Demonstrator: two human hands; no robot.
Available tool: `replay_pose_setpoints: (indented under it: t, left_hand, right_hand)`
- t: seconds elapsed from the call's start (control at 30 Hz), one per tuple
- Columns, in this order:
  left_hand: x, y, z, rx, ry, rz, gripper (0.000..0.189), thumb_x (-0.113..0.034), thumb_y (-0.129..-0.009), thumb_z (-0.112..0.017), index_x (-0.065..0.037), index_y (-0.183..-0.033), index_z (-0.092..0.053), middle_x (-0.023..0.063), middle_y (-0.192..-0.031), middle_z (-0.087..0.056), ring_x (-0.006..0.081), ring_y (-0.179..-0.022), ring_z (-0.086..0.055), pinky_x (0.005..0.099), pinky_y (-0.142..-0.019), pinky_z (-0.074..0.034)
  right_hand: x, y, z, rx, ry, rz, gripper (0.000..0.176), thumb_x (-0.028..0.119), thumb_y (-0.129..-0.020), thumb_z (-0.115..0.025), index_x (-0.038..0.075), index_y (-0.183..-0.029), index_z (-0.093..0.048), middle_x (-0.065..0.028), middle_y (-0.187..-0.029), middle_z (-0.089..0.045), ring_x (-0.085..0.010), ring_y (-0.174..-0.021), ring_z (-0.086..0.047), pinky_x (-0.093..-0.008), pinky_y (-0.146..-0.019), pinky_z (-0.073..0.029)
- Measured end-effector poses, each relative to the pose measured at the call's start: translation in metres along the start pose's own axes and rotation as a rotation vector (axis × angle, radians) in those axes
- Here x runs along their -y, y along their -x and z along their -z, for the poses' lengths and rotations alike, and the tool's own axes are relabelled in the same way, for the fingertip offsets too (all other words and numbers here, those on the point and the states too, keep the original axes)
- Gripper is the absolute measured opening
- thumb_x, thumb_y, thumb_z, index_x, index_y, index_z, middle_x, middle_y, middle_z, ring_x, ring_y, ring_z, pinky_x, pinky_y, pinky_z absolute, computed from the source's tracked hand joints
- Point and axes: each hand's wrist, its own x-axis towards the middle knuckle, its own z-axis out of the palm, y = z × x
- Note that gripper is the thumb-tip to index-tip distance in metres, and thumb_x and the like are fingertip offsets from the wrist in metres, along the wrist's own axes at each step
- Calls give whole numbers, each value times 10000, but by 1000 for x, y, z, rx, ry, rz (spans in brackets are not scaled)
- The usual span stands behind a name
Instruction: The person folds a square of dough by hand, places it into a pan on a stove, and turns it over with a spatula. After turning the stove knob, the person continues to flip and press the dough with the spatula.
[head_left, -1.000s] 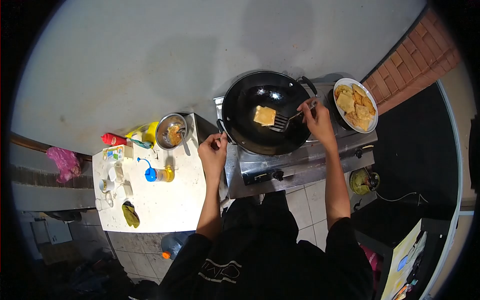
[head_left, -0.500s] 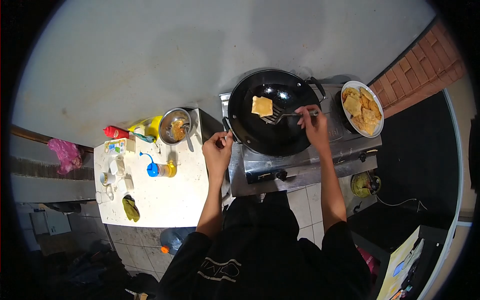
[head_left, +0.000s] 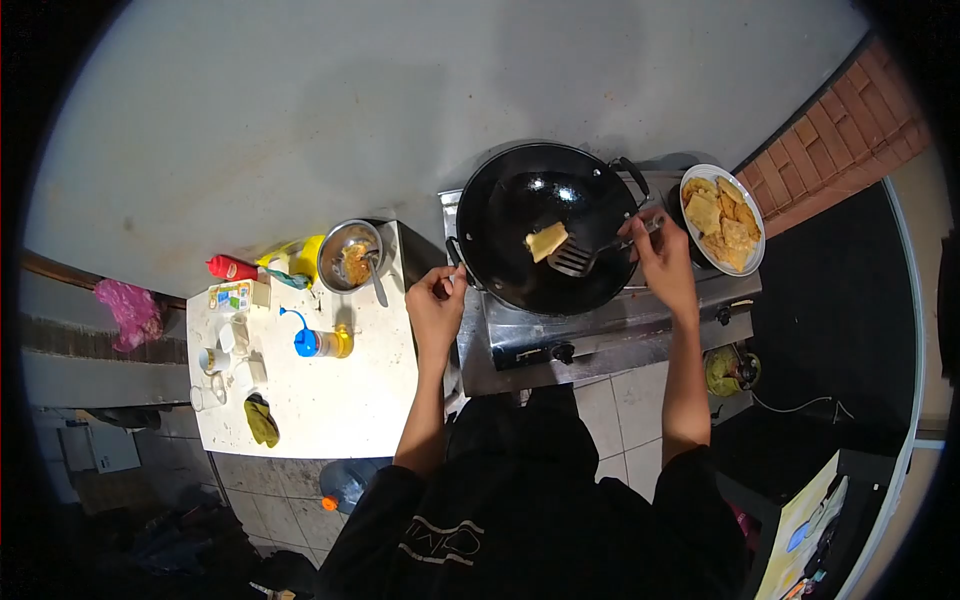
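Observation:
A black wok (head_left: 520, 275) sits on the steel gas stove, and my left hand (head_left: 436, 298) pinches its left loop handle. My right hand (head_left: 660, 246) is closed around the handle of a slotted spatula (head_left: 572, 259), whose blade lies inside the wok. Right at the blade's tip is a pale yellow, golden-edged fried piece (head_left: 546, 241), tilted and partly folded on the wok's surface. To the right of my right hand stands a white plate (head_left: 757, 252) heaped with golden fried pieces (head_left: 722, 222).
On the white table (head_left: 330, 410) at left are a metal bowl (head_left: 345, 226) with batter and a spoon, a blue-capped oil bottle (head_left: 325, 343), a red bottle (head_left: 232, 267), eggshell-white cups and a green cloth (head_left: 262, 420). Stove knobs (head_left: 563, 354) line the front; a wall rises behind.
My right hand has drawn the spatula right and slightly down. The fried piece has shifted right and down in the wok and now tilts. My left hand has stayed at the handle.

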Motion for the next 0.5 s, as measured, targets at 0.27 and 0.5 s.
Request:
replay_pose_setpoints:
  t: [0.27,0.5]
  left_hand:
    - [1,-2,0,13,-24,3,241,-193,-835,-707,46,-818,-685,24,-513,-491,77,-477,-437,263,-459,-334]
    - [6,-2,-2,21,11,17,246,-192,-829,-710,52,-816,-681,29,-522,-501,80,-478,-443,259,-463,-343]
  right_hand:
    - [28,-61,-21,76,133,166,173,141,-926,-573,-13,-846,-567,-113,-684,-638,-182,-551,-569,-319,-560,-434]
    - [27,-51,-9,62,182,133,178,135,-920,-578,-29,-853,-563,-122,-692,-642,-182,-572,-578,-312,-558,-427]
